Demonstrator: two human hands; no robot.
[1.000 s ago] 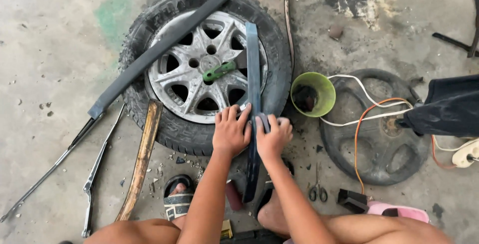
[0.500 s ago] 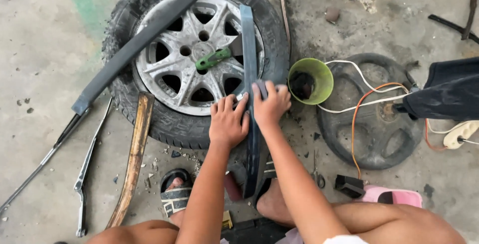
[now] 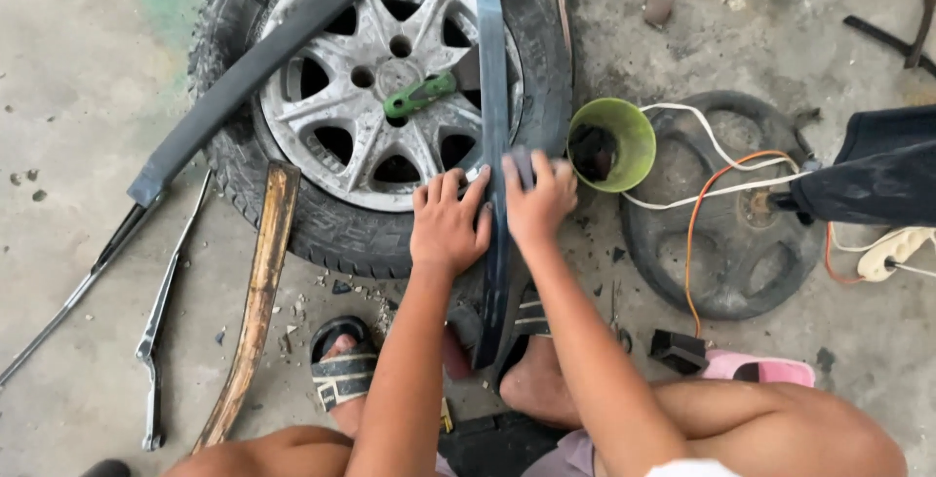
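Concrete floor (image 3: 78, 77) carries everything, and the wheel (image 3: 380, 106) lies flat on it, rim up, so it serves as a steady bench. Across its top edge slants a long grey bar (image 3: 258, 67), resting at an angle. A dark strip (image 3: 494, 145) runs from the rim down toward the person's feet, laid lengthwise over the tyre so the wheel supports it from below. To the right lies a second, smaller dark wheel (image 3: 726, 243) with white and orange wires (image 3: 697, 233) draped over it, and a green cup (image 3: 624, 140) stands between the two wheels, within reach. A wooden stick (image 3: 255, 301) and thin metal rods (image 3: 161, 311) lie at the left.

Left hand (image 3: 448, 223) presses flat beside the strip, fingers spread, pinning it. Right hand (image 3: 538, 199) curls over a small grey block on the strip, gripping it. A green-handled tool (image 3: 421, 97) rests on the hub.
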